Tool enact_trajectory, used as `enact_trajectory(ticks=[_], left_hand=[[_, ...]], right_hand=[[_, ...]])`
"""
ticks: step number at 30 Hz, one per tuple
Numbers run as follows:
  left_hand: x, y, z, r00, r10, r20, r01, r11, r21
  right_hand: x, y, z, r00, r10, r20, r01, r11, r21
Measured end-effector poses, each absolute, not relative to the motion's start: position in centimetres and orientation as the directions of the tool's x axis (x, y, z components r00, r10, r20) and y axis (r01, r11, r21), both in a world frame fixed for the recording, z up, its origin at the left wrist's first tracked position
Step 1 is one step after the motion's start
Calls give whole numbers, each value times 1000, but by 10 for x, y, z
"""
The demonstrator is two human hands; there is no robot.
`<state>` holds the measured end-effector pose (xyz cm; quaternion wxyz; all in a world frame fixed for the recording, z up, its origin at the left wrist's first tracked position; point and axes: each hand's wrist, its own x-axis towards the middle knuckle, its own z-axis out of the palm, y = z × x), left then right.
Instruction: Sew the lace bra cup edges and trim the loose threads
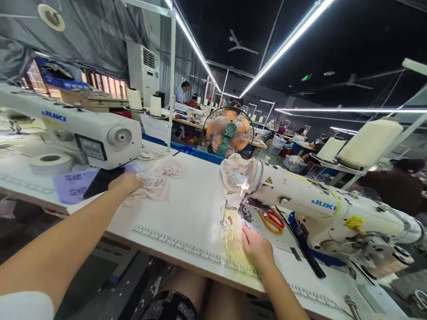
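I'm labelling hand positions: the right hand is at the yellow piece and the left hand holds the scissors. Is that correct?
Not the left hand: the head view shows it at the pale lace pieces, away from the scissors. The right hand is at the yellow piece.

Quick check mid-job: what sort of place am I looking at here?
Most likely a garment sewing workshop. A JUKI sewing machine stands by the right hand, a large thread cone is beyond it, and another person is among more workstations in the background.
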<state>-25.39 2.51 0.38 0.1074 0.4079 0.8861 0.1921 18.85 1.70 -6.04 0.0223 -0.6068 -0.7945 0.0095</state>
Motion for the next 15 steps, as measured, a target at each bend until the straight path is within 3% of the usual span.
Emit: enact_trajectory(ticks=[6,15], left_hand=[[-229,18,5,-692,720,54,653,592,472],[-216,38,49,-706,659,257,602,369,708]], right_hand=[[187,12,-61,-268,963,33,962,269,-42],[184,15,-56,-237,970,51,968,240,-67]])
